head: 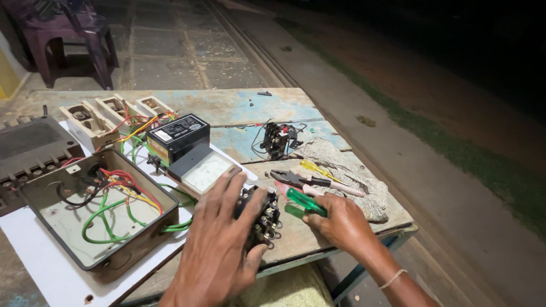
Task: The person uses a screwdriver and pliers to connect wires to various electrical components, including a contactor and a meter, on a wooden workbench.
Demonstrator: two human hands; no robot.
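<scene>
Two bare hands work at the near edge of a worn wooden surface (234, 106) with patches of blue paint. The left hand (219, 248) lies over a small black switch block (260, 218) with metal terminals, its fingers (228, 189) spread and curled around the block's left side, pressing it to the boards. The right hand (343, 224), just right of the block, has its fingers closed around the handle of a green screwdriver (306, 201), whose tip end points up and left toward the block. Beside it lie pliers (292, 179) with pink grips and a yellow screwdriver (317, 170), both on a grey rag (353, 168). Farther left sits an open metal box (97, 210) full of green, red and yellow wires, resting on a white sheet (51, 273). Behind the block stand a black meter (177, 136) and a second black switch block (278, 138).
</scene>
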